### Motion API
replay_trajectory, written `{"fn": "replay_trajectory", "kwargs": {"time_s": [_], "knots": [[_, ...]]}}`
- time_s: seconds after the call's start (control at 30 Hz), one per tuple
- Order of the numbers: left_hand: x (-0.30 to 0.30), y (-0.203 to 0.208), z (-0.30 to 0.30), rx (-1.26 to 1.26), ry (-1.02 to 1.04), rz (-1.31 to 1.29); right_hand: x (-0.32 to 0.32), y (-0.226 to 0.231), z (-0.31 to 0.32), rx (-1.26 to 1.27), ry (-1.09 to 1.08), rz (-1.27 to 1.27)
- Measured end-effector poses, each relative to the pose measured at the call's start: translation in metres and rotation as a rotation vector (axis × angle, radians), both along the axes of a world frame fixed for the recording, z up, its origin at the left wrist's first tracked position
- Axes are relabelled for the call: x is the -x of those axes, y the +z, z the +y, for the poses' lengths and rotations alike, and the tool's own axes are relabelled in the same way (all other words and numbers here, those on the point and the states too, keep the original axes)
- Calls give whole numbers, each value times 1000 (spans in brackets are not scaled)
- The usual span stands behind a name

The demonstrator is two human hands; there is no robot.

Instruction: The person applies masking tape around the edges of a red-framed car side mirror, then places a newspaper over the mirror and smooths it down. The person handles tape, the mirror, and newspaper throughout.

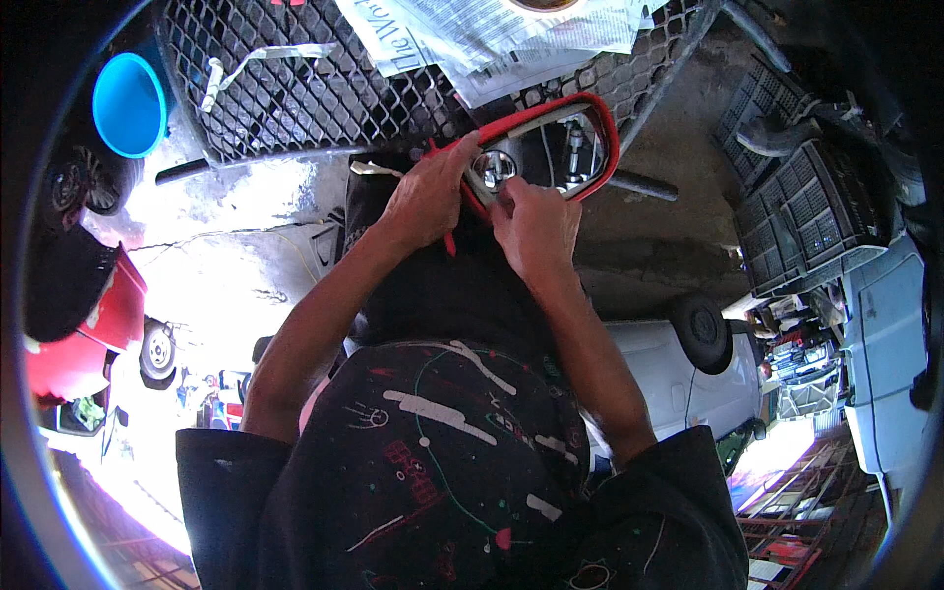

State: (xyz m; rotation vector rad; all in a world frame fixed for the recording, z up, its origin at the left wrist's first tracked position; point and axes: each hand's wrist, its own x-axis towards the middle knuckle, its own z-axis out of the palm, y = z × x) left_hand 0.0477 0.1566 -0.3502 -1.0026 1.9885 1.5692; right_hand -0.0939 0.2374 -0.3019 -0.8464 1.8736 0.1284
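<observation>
Your left hand (425, 202) holds the red plastic car mirror housing (546, 147) at its left end; the fingers are wrapped over the red rim and pressed together on it, with the thumb lying along the edge. Your right hand (536, 224) is just beside the left one, under the housing. Its fingers (511, 192) reach up into the open front of the shell and touch the small round shiny metal part (495, 167) inside; I cannot tell if they pinch this part or only press on it. The housing is in the air between both hands, tilted, with its open side turned to you. It has no glass, and you can see grey inner parts to the right of your fingers.

Beyond your fingers there is a black metal mesh grille (295, 98), and white strips of tape (246, 64) lie on it. Printed sheets of newspaper (501, 39) cover the part of the grille above the housing. Far to the left of your left hand a blue plastic funnel (130, 105) stands. Far to the right of your right hand black plastic car grilles (816, 206) are stacked. Below your hands is your dark shirt with paint stains (442, 442)
</observation>
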Motion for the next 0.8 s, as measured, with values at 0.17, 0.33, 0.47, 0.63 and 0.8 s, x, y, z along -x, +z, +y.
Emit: {"fn": "replay_trajectory", "kwargs": {"time_s": [0.17,0.33,0.47,0.63,0.8], "knots": [[7,6,-16,-119,-47,-59,6,1,4,-43,-12,-15],[0,-9,-22,-181,55,92,9,4,4,16,-14,33],[1,-24,-21,-160,148,174,15,4,5,-57,-46,-33],[5,-21,-21,-175,176,89,24,-3,16,28,-49,-154],[-1,-19,-18,-136,81,161,33,-2,30,235,-229,-220]]}}
